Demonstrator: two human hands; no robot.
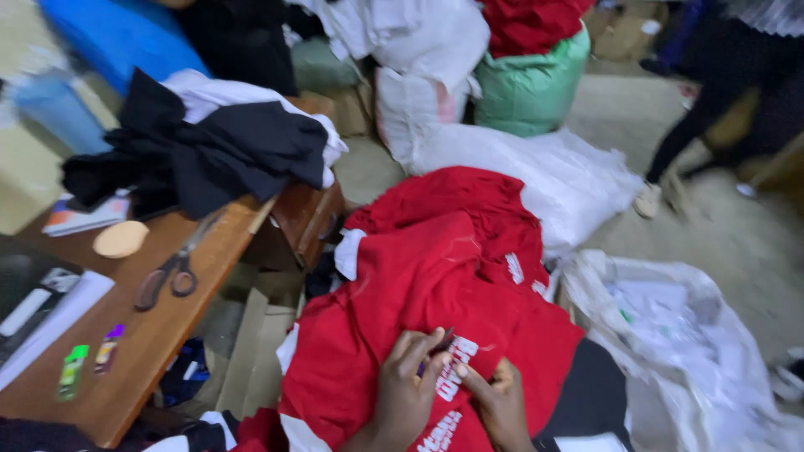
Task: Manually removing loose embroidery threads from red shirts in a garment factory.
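A: Hands?
B: Left hand (408, 393) pinches a small dark tool (439, 341) against the red shirt (427, 276); right hand (500, 400) grips the cloth beside it.
A: Shirt where?
B: On the pile, right of the tabletop (142, 335) with scissors (172, 269).

a green sack (528, 88) stands at the top, stuffed with red cloth, and white sacks (423, 50) lean beside it on the left. a flat white plastic bag (553, 180) lies below them. a crumpled clear plastic bag (670, 335) sits at the right on the floor. brown cardboard (251, 351) lies under the wooden table's edge. white lettering (452, 381) marks the red shirt by the hands.
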